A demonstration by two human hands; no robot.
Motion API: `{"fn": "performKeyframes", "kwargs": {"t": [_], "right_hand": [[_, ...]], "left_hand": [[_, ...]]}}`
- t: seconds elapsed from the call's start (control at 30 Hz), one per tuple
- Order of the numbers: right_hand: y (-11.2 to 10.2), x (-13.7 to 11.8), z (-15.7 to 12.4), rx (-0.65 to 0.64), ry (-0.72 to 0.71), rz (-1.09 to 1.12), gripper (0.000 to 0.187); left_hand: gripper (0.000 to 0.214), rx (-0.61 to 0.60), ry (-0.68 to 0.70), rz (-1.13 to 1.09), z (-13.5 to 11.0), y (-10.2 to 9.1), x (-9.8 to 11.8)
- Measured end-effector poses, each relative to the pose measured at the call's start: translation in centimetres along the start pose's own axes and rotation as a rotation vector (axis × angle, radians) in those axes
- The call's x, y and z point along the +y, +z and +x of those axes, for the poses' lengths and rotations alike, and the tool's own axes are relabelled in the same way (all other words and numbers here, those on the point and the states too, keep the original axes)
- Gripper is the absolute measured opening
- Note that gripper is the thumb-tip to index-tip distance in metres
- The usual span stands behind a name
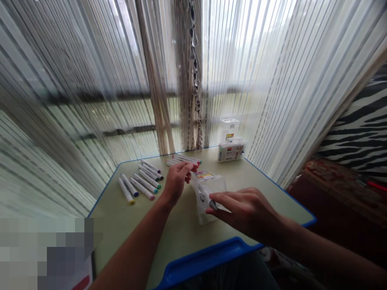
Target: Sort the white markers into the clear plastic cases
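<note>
My right hand (pixel 246 205) pinches a marker (pixel 213 205) with a grey end between thumb and fingers. That marker is tilted at the opening of a clear plastic case (pixel 207 217), whose lid with a colourful label (pixel 203 175) stands open on the far side. Beside the lid is my left hand (pixel 178 179), thumb and fingertips pressed together. Whatever those fingertips hold, if anything, I cannot make out. To the left, several white markers (pixel 140 185) with coloured ends lie in loose rows. More markers (pixel 186 158) lie behind my left hand.
At the back right of the table (pixel 172 233) stands another clear case (pixel 231 151) filled with markers, its lid raised. The table has a blue rim and a blue tray (pixel 205 257) at its front edge. String curtains (pixel 169 80) hang behind it.
</note>
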State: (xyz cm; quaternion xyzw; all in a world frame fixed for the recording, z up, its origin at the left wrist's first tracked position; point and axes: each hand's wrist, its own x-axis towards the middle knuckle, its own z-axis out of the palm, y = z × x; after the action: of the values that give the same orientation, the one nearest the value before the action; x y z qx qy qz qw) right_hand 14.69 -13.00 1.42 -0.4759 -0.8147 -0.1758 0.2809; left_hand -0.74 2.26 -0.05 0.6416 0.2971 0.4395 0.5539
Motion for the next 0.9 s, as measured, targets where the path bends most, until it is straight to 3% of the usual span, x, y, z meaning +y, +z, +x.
{"fn": "performKeyframes", "kwargs": {"t": [0.47,0.73,0.9], "right_hand": [[-0.8,0.1,1.6,-0.408,0.125,0.030,0.039],[-0.4,0.2,1.7,-0.461,0.099,-0.010,0.066],[-0.2,0.1,1.6,-0.426,0.078,-0.058,0.073]], "left_hand": [[0.026,0.013,-0.023,0.023,-0.2,0.3,0.5],[0.026,0.020,-0.007,0.043,-0.2,0.2,0.4],[0.030,0.029,0.015,0.096,0.0,0.1,0.1]]}}
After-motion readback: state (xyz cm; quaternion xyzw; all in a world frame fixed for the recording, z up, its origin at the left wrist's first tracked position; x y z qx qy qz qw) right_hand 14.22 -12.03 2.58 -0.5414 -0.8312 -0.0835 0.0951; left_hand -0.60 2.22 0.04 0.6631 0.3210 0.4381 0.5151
